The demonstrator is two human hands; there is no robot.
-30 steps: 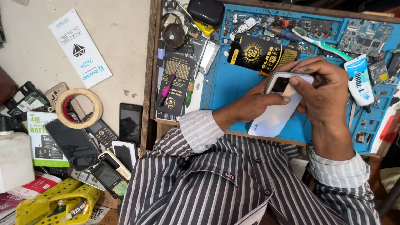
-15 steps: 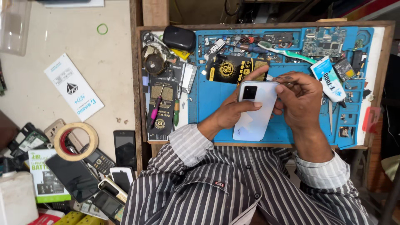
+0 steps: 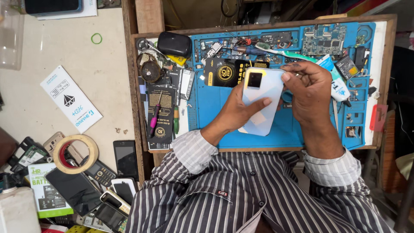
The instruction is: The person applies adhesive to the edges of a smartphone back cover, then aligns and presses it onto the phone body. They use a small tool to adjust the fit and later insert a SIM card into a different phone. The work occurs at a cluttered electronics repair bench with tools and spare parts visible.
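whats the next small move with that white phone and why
Probably work the right hand fingertips along the top edge of the white phone. It is held back-up over the blue mat, the left hand cradles it from below, and the right already pinches that edge.

I see bare blue mat (image 3: 215, 101) left of my hands; screwdrivers (image 3: 154, 116) crowd its left edge, and a toothbrush (image 3: 284, 52) and circuit board (image 3: 323, 39) block the far side.
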